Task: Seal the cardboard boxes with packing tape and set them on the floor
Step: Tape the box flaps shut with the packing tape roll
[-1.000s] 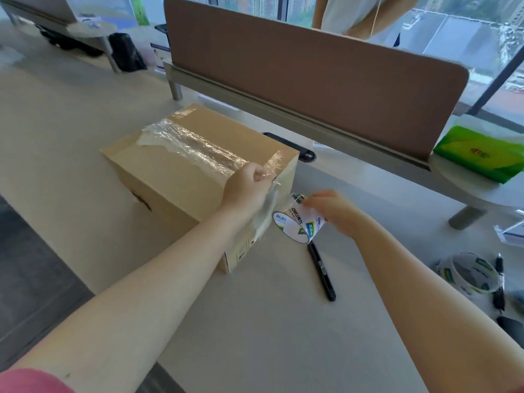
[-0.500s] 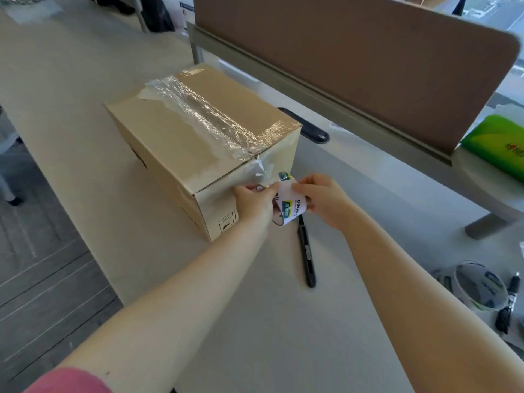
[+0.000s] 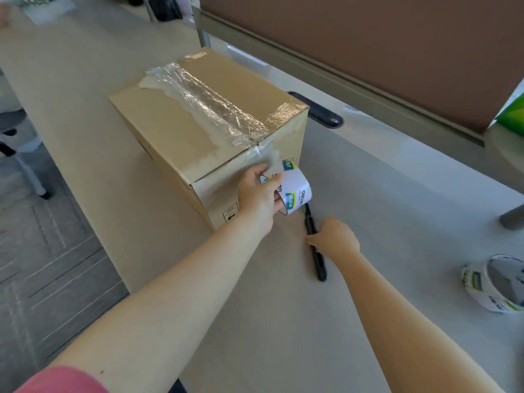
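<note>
Person, head-camera view: two bare forearms, both uncovered from wrist to past the elbow. Left arm: a short pink sleeve (image 3: 61,380) ended near the upper arm, plain, seemingly soft knit, though the frame edge blurred it. Left hand (image 3: 259,194) and right hand (image 3: 336,238): no rings, watch or gloves seen.

**Around the worktop**

A pale worktop (image 3: 269,321) runs across the view. A brown divider panel (image 3: 382,46) stands along its far side on a grey rail. Just before that rail, a flat black oblong object (image 3: 320,113) lies on the surface. A green pack (image 3: 514,116) shows at the right edge. On the left, grey patterned floor (image 3: 48,265) and a chair base (image 3: 17,148).
</note>
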Tool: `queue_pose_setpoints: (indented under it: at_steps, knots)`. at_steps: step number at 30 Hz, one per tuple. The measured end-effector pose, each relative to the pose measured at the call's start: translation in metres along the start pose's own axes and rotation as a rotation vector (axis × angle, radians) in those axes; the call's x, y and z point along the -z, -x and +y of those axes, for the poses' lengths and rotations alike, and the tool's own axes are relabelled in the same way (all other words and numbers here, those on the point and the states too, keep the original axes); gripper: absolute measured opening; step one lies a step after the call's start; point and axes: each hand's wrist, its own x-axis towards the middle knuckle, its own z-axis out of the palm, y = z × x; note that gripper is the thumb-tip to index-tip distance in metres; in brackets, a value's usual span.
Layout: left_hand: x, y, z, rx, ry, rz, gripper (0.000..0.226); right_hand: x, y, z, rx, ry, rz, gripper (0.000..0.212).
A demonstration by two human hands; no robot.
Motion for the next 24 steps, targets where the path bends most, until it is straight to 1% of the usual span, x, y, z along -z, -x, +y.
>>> queue_pose_setpoints:
  at_steps: [2,4,6,8,10,11,14,17,18,20,23,24]
  knots:
    - [0.000,-0.001,0.001,0.013,-0.007,-0.011,0.019,0.003,0.000,-0.001,-0.006,0.008,0.026,0.028]
    - [0.000,-0.003,0.003,0.026,0.004,-0.018,0.017,0.009,-0.003,0.000,-0.010,-0.053,0.042,0.029]
    - [0.001,-0.005,0.005,0.046,0.022,-0.021,0.018,0.017,-0.007,-0.001,-0.001,-0.209,0.078,0.022]
    - [0.001,-0.006,0.007,0.070,0.011,-0.031,0.018,0.028,-0.010,-0.003,0.020,-0.440,0.126,0.008]
    - [0.002,-0.007,0.010,0.092,-0.007,-0.038,0.016,0.041,-0.010,-0.009,0.082,-0.593,0.176,0.008]
    - [0.003,-0.007,0.011,0.101,-0.019,-0.039,0.014,0.047,-0.008,-0.012,0.141,-0.616,0.198,0.009]
    - [0.002,-0.007,0.007,0.109,-0.049,-0.023,0.023,0.064,0.000,-0.024,0.345,-0.554,0.255,0.001]
    - [0.001,-0.005,0.007,0.062,-0.064,-0.002,0.016,0.080,0.009,-0.037,0.522,-0.432,0.269,0.012]
    - [0.001,-0.004,0.008,0.051,-0.052,0.000,0.019,0.085,0.014,-0.041,0.568,-0.383,0.263,0.012]
    - [0.000,-0.007,0.007,0.049,-0.044,0.011,0.025,0.092,0.017,-0.045,0.607,-0.238,0.268,0.018]
    - [0.000,-0.005,0.002,0.109,-0.038,0.031,0.016,0.095,0.019,-0.045,0.623,-0.011,0.317,0.025]
    - [0.001,-0.004,-0.001,0.132,-0.028,0.030,0.018,0.097,0.022,-0.045,0.634,0.049,0.335,0.025]
